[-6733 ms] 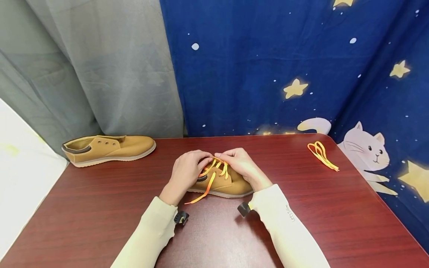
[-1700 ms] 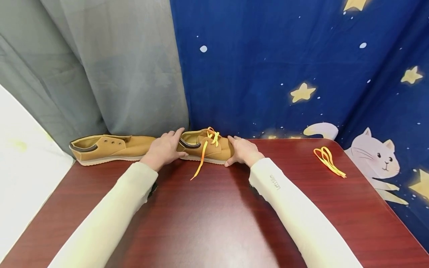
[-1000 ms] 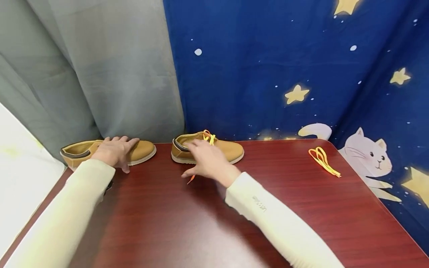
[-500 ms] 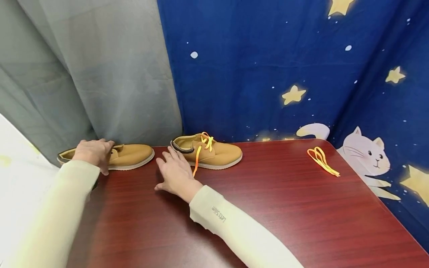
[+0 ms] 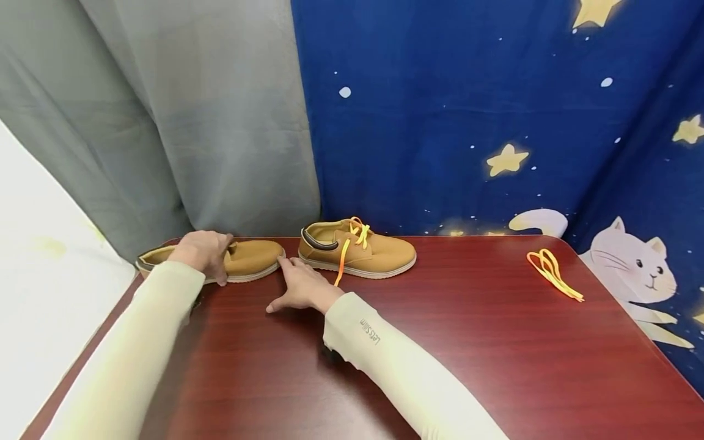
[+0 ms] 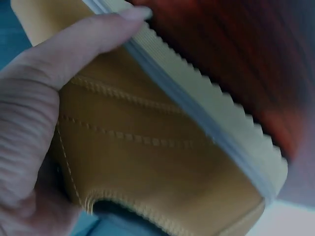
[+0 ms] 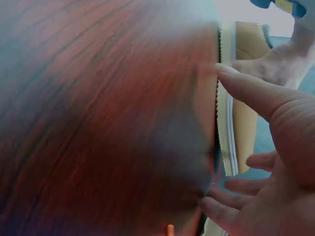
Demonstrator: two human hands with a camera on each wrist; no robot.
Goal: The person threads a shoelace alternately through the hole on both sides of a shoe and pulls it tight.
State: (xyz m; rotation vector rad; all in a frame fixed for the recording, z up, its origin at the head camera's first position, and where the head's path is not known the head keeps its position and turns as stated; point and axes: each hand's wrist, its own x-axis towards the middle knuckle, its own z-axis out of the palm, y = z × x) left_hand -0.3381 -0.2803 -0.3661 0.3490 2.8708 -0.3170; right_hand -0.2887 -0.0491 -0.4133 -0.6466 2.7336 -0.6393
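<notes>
Two tan low shoes stand at the back of the table. My left hand point(image 5: 202, 253) grips the left shoe point(image 5: 253, 258) across its middle, covering its eyelets; in the left wrist view the thumb point(image 6: 93, 42) lies along its side and over the pale sole. My right hand point(image 5: 302, 287) is spread, its fingertips close to that shoe's toe; whether they touch it I cannot tell. Beyond it stands the laced shoe point(image 5: 385, 253), whose yellow-orange shoelace point(image 5: 360, 232) is tied at the top, one end hanging down the side.
A folded yellow-orange shoelace point(image 5: 552, 275) lies at the right of the dark red table point(image 5: 495, 354). Grey curtain point(image 5: 236, 122) and blue star-patterned curtain point(image 5: 418, 122) hang right behind the back edge.
Both hands have let go of the laced shoe, now at the table's back. The left hand has taken hold of the left shoe, and the gap between the shoes has narrowed. The right hand moved left.
</notes>
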